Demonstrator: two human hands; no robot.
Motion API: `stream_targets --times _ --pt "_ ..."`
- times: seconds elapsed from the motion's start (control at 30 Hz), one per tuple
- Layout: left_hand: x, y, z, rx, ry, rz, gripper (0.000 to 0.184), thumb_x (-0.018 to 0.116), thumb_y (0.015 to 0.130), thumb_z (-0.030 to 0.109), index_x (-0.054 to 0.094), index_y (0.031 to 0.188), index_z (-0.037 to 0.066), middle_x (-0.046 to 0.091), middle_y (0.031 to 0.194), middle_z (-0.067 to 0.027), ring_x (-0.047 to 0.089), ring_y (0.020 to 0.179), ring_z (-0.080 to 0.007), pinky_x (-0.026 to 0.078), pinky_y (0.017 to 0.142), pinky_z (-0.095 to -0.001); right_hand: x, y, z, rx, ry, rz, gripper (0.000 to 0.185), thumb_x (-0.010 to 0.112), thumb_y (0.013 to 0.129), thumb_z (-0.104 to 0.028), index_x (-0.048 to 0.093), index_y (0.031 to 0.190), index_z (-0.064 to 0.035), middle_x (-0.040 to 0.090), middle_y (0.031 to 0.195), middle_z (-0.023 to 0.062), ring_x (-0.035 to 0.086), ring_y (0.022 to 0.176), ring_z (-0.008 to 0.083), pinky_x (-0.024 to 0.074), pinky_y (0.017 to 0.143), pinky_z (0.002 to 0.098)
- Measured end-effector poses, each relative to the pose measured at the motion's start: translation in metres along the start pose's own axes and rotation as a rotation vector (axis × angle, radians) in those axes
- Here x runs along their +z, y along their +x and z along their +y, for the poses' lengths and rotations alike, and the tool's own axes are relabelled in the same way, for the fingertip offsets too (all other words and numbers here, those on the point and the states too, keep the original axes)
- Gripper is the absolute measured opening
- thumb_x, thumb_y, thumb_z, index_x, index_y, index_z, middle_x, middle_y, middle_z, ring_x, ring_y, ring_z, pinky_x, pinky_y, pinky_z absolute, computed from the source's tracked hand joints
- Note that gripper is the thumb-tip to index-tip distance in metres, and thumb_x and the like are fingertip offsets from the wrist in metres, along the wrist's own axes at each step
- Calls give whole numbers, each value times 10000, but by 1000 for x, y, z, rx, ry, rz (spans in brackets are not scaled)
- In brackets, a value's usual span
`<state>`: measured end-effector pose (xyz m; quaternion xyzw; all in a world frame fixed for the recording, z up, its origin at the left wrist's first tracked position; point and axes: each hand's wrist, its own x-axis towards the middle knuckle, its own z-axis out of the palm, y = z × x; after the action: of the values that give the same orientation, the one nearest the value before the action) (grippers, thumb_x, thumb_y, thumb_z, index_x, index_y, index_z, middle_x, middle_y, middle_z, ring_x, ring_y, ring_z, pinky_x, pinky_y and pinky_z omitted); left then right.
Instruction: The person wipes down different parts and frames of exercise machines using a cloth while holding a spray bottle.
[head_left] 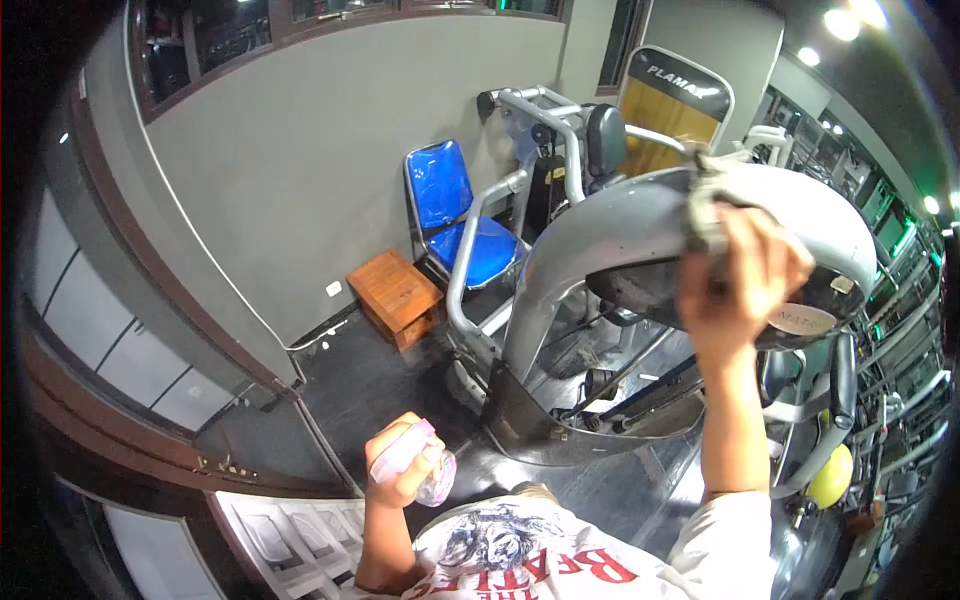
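My right hand (745, 275) is raised and closed around a greyish cloth (712, 190), held against the curved top of a grey exercise machine (575, 235). Motion blurs the fingers and cloth slightly. Low on the left, in front of my shirt, my left hand (393, 478) grips a small clear plastic bottle with a pink top (437, 483). The fingers cover part of the bottle, so its full shape is hidden. Below the machine's arch, its dark base cover (550, 435) stands on the floor.
A blue chair (475, 250) and a wooden step box (393, 295) stand by the grey wall. Behind the arch is another machine with a black pad (605, 140). A white plastic rack (285, 535) sits at lower left; a yellow-green ball (830, 475) is at right.
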<state>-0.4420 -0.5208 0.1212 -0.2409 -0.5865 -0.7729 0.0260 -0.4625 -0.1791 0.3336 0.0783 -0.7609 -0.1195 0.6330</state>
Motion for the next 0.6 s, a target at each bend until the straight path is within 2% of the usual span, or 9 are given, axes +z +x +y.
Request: stream_targets --times 0.13,0.17,0.2,0.27,0.33,0.4,0.47,0.53,0.6 --pt "12 6 1 37 -2 -64 105 625 833 24 613 861 -77 604 779 -117 592 545 -140 485 527 -277 21 -53 -33 -419 61 -234 309 723 634 -222 693 940 -193 624 1009 -6 550 965 209 297 894 443" --pt "13 6 1 33 -6 -72 101 624 833 22 613 856 -76 605 780 -117 592 545 -140 485 526 -276 21 -60 -26 -480 104 -247 130 684 722 -274 683 841 -223 585 1033 -55 561 950 163 281 836 429" --pt "13 8 2 34 -9 -79 97 623 832 20 613 850 -75 606 781 -118 593 546 -140 486 526 -276 12 -49 -19 -499 68 -289 153 696 704 -285 694 847 -230 599 1050 -52 556 930 171 279 829 423" --pt "11 4 0 -5 -28 -63 82 628 834 15 616 839 -65 605 783 -116 594 548 -142 488 525 -277 -1 -22 -1 -433 26 -172 214 703 712 -297 712 905 -204 625 1060 -25 563 936 191 280 844 437" --pt "7 0 0 -43 -76 -28 75 629 836 13 615 837 -61 602 783 -115 593 546 -144 489 526 -276 -23 11 29 -231 -138 -180 279 711 728 -300 719 966 -152 652 1088 35 571 940 229 314 871 438" --pt "6 -3 3 -74 -116 24 78 632 841 16 606 832 -57 590 780 -115 595 544 -149 494 526 -278 -37 55 56 -31 -219 -13 314 693 763 -255 705 1018 -71 665 1081 100 583 964 271 389 903 427" --pt "6 -6 4 -78 -143 59 87 635 843 21 601 832 -58 587 779 -117 596 543 -149 496 526 -278 -39 67 104 265 -297 -122 319 672 795 -203 686 1056 -21 670 1074 143 601 979 306 451 914 376" --pt "6 -9 2 -73 -137 46 87 632 845 20 599 830 -59 585 778 -116 595 544 -148 496 525 -280 -33 72 114 501 157 -103 315 645 822 -181 674 1083 -7 678 1050 160 620 981 312 471 915 390" --pt "5 -9 1 -60 -123 36 88 629 848 20 597 828 -60 583 776 -114 595 545 -148 496 524 -282 -26 70 67 332 27 -132 309 665 827 -191 683 1091 -30 674 1098 178 625 1037 328 466 947 397"
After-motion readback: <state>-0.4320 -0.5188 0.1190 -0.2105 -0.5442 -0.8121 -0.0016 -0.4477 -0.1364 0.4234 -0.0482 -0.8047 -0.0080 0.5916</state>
